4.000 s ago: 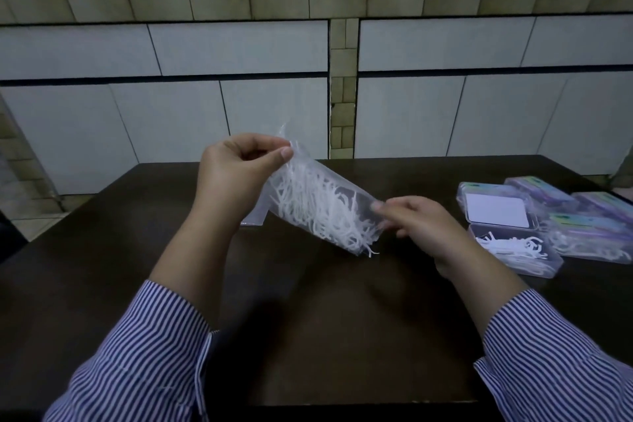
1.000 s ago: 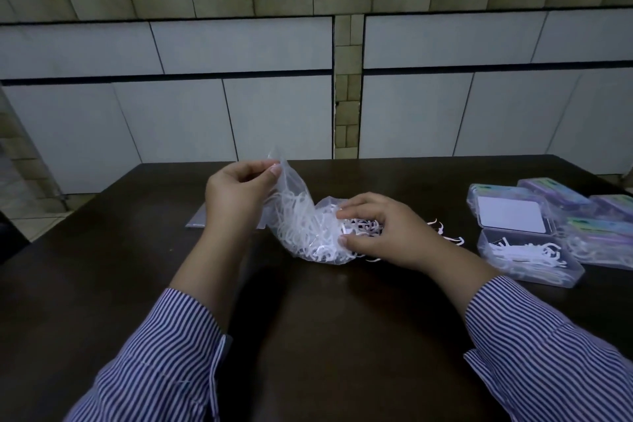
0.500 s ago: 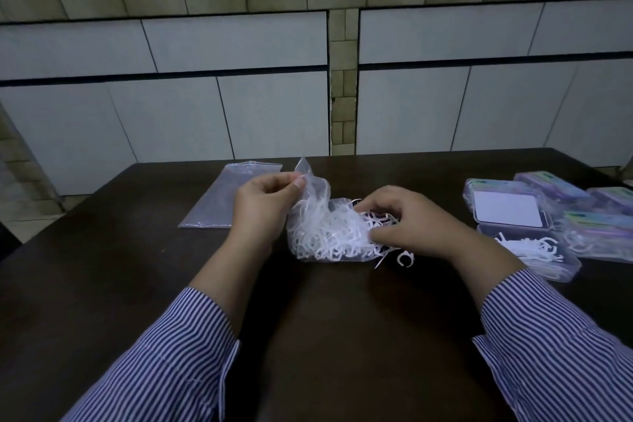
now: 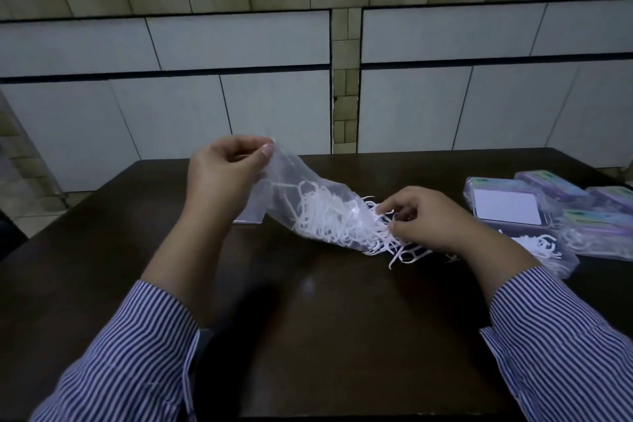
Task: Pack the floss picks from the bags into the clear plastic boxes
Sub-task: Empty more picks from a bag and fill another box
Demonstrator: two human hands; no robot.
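My left hand (image 4: 226,175) pinches the closed end of a clear plastic bag (image 4: 301,178) and holds it raised, so the bag slopes down to the right. White floss picks (image 4: 339,219) fill its lower half and spill from the mouth onto the dark table (image 4: 308,319). My right hand (image 4: 428,219) is at the bag's mouth, fingers curled among the spilling picks. An open clear box (image 4: 561,253) holding some picks lies just right of my right wrist, partly hidden by it.
Several closed clear boxes (image 4: 603,233) with coloured labels, and one with a white label (image 4: 507,205), lie at the table's right edge. A flat empty bag (image 4: 246,219) peeks out behind my left wrist. A tiled wall rises behind the table.
My left hand has lifted the bag's closed end from table height, tilting the bag. More picks have slid out at the mouth by my right hand.
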